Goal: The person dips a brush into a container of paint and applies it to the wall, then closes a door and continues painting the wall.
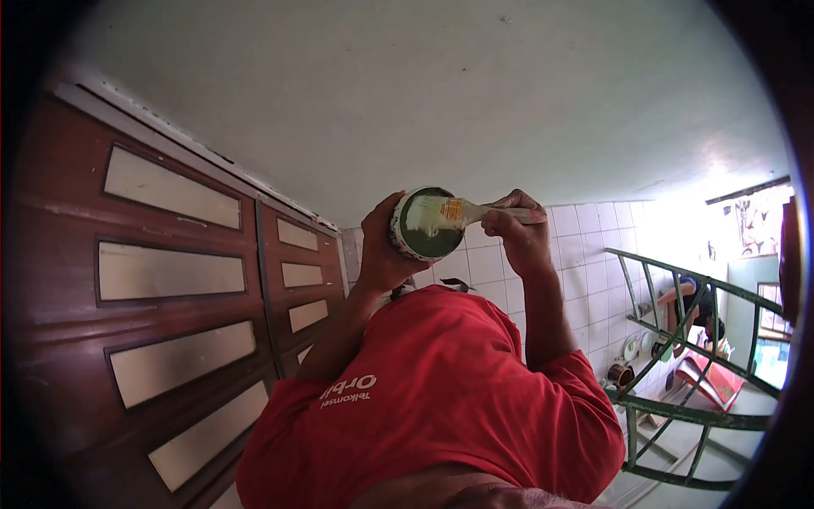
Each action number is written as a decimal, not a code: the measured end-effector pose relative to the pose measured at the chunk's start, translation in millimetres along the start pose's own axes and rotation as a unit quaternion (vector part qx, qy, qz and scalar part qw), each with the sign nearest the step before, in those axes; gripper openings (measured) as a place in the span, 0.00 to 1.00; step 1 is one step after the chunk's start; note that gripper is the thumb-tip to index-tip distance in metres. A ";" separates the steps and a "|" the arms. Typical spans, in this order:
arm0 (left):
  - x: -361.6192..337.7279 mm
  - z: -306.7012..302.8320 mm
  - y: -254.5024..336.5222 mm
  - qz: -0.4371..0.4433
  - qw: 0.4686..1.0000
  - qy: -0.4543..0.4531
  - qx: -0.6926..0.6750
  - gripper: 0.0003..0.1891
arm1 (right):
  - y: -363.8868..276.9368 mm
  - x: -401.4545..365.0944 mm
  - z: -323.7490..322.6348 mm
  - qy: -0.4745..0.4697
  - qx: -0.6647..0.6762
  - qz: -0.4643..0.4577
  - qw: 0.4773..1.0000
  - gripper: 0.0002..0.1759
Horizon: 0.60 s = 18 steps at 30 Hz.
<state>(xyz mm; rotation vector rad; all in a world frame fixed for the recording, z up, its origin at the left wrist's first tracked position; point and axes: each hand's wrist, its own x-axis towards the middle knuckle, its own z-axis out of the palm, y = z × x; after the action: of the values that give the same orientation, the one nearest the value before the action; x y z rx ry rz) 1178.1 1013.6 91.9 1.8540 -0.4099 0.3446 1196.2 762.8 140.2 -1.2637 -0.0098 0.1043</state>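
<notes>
Far L: brown doors [178, 318] w/ pale panels [170, 271] set in dark edging, running up beside the pale surface [475, 102] that fills the top of the view. Next, mid-view, L hand [381, 254] is part-closed, cupped round the L & lower side of a round paint tub [414, 254], holding it w/ its open mouth facing the cam; green paint [437, 243] inside, tub's outer side spotted. Brush [454, 212] lies across the tub mouth, bristle end pale & coated, orange lettering nr the bristles; can't tell how deep the tips sit in the paint. Just R of the tub, R hand [519, 222] is closed on the brush handle, fingers curled, handle end poking out past them. Red shirt [449, 365] w/ white lettering fills the lower centre, below both hands. White tiles [581, 246] behind & R of R hand. Far R: green metal frame [678, 414] w/ rungs, tilted; thru/behind it another person [702, 297] in dark clothing, plus a brown pot [621, 374] & a red item [716, 382], details unclear
</notes>
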 end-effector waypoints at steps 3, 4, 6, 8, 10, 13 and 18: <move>2.6 1.3 -2.3 -0.003 1.000 -0.011 0.001 0.57 | 5.5 -1.1 -2.4 0.021 0.096 0.000 0.995 0.10; 5.0 2.8 -4.9 -0.002 1.000 -0.017 -0.006 0.57 | 6.9 -3.1 -3.2 0.040 0.104 0.010 0.994 0.10; 5.6 7.9 -9.9 -0.032 0.998 -0.037 -0.032 0.58 | 10.5 -8.5 -8.5 0.069 0.107 0.022 0.992 0.11; 6.9 14.8 -10.2 -0.029 0.998 -0.041 -0.032 0.58 | 14.2 -10.1 -17.5 0.082 0.119 0.048 0.988 0.12; 11.8 24.8 -9.8 -0.023 0.998 -0.043 -0.027 0.59 | 16.5 -9.6 -27.6 0.091 0.119 0.045 0.988 0.14; 15.7 43.7 -8.5 -0.034 0.997 -0.056 -0.047 0.58 | 15.1 -6.2 -43.0 0.119 0.102 0.055 0.986 0.18; 23.7 86.5 -24.2 -0.079 0.993 -0.082 -0.018 0.59 | 29.5 7.7 -93.9 0.129 0.094 0.053 0.986 0.19</move>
<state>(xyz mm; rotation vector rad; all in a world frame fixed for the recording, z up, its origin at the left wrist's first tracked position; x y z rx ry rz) 1212.9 935.9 55.0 1.8717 -0.3751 0.0762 1207.9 682.9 83.3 -1.0815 0.2843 0.0320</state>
